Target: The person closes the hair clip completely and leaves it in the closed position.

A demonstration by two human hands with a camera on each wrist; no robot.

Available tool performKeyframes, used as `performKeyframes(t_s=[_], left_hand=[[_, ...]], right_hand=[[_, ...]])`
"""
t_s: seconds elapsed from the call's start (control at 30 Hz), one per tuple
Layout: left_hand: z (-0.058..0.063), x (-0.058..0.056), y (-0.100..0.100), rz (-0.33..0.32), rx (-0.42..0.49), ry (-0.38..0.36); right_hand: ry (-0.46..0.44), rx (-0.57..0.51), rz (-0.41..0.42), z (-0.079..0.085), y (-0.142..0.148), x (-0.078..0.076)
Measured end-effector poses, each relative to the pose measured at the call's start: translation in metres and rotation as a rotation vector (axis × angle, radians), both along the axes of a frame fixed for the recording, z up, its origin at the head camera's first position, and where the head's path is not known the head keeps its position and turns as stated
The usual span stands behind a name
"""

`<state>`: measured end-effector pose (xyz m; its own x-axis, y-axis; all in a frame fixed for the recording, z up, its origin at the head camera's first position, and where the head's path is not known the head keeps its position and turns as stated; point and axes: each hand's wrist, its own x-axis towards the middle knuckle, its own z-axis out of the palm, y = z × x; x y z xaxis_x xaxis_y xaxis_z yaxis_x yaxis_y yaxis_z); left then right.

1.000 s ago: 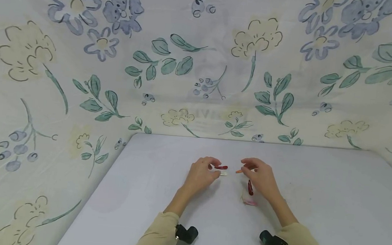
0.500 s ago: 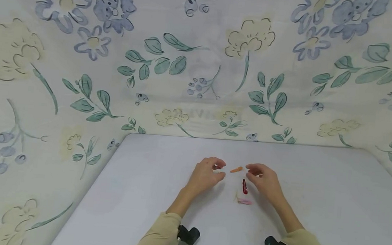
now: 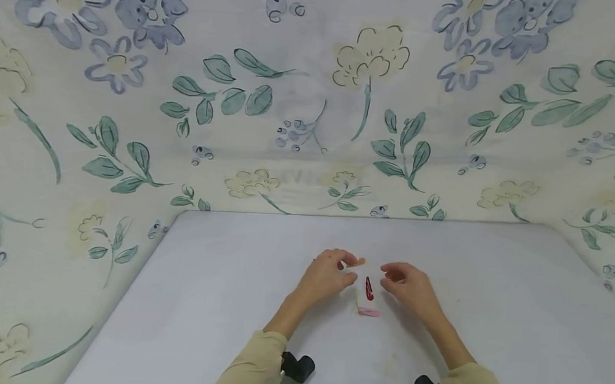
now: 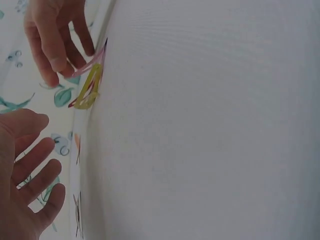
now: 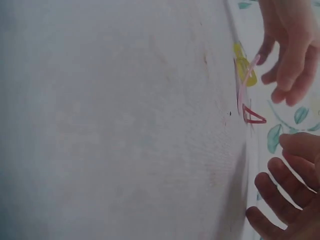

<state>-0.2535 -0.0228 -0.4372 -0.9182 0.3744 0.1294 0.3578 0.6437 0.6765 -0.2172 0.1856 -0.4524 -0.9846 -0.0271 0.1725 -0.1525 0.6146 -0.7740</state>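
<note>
My left hand [image 3: 328,274] hovers with loosely bent fingers and holds nothing. By its index fingertip lies an orange snap hair clip [image 3: 360,262], partly covered in the head view; the left wrist view shows the orange clip [image 4: 77,141] apart from the fingers. To the right, my right hand [image 3: 411,289] has its fingers spread and nothing in them. Between the hands a red hair clip [image 3: 369,289] lies on the table, with a pink clip [image 3: 368,312] nearer me. Both wrist views show a yellow clip [image 4: 90,90] beside the pink one.
The white table [image 3: 220,306] spreads around both hands. More clips [image 4: 77,215] lie farther along in the left wrist view. A flower-patterned cloth [image 3: 309,174] hangs behind the table's back edge.
My right hand has let go of the orange clip and drawn away from it. A red and a pale clip beside the left hand are now hidden. The head view has turned right.
</note>
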Motion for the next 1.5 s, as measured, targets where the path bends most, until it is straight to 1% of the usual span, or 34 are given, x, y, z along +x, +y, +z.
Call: performKeyframes(t_s=[0.1,0.17,0.4,0.5,0.67,0.8,0.93,1.03,1.17,1.33,1.5], left_hand=[[0.0,-0.001,0.003,-0.007,-0.015,0.012],[0.0,-0.002,0.004,-0.023,-0.023,0.027],[-0.005,-0.004,0.008,-0.077,-0.081,0.036],[-0.006,-0.005,0.01,-0.093,-0.098,0.05],[-0.007,-0.006,0.014,-0.117,-0.14,0.086],[-0.007,-0.006,0.015,-0.115,-0.158,0.1],[-0.008,-0.006,0.014,-0.102,-0.157,0.1],[-0.009,-0.005,0.014,-0.092,-0.151,0.088],[-0.01,-0.005,0.013,-0.09,-0.147,0.093],[-0.011,-0.004,0.012,-0.088,-0.134,0.101],[-0.011,-0.002,0.01,-0.087,-0.106,0.098]], right_hand=[[-0.02,0.015,0.002,0.001,-0.006,0.002],[-0.027,0.023,0.005,0.001,-0.008,0.004],[-0.001,0.071,0.033,-0.002,-0.014,0.007],[0.008,0.126,0.046,-0.003,-0.015,0.007],[-0.013,0.222,0.062,-0.005,-0.017,0.006],[-0.025,0.25,0.062,-0.006,-0.019,0.007],[-0.031,0.256,0.05,-0.006,-0.018,0.009],[-0.053,0.255,0.037,-0.005,-0.017,0.01],[-0.072,0.259,0.04,-0.003,-0.016,0.012],[-0.061,0.263,0.06,-0.001,-0.016,0.012],[-0.054,0.274,0.062,0.001,-0.017,0.01]])
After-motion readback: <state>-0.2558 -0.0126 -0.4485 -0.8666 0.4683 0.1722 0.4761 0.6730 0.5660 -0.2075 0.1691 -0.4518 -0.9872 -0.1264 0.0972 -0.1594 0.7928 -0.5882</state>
